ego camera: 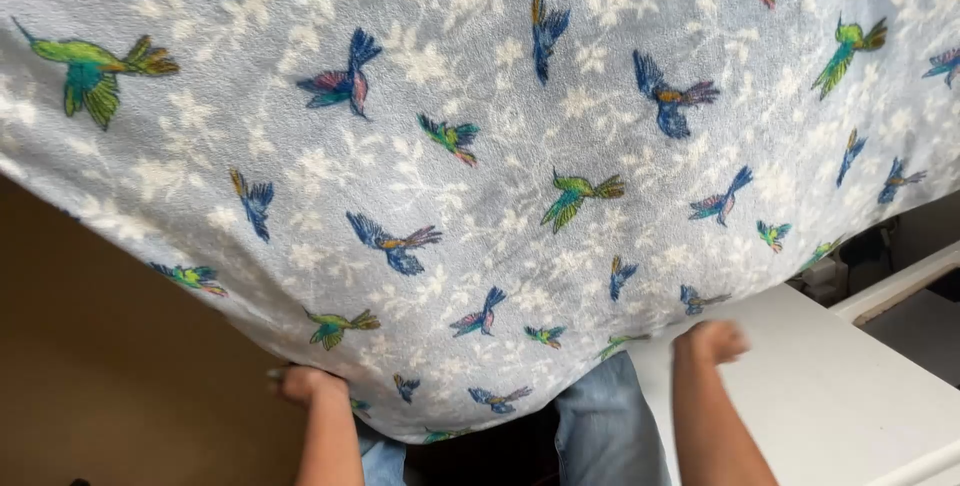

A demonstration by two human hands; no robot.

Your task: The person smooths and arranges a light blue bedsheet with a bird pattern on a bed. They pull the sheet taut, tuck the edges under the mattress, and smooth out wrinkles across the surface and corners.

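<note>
two hands show at the near edge of my view, both reaching up to the same blanket (480, 146). it is a pale blue fleece printed with white blossoms and small green and blue birds, and it fills almost the whole picture, spread wide from the far left to the far right and sagging toward me at the middle.

the left hand (303, 383) is at the blanket's near hem, left of centre, fingers curled shut on the edge of the cloth. the right hand (712, 341) sits well apart from it, further right and a little farther out, balled into a fist just at the hem; it is blurred, and i cannot tell whether cloth is pinched inside it.

between the forearms i see blue jeans (605, 426) on the person's legs. to the right of them lies a flat white surface (850, 386), partly under the hanging cloth. on the near left, below the blanket, there is a plain brown wall (110, 366).
</note>
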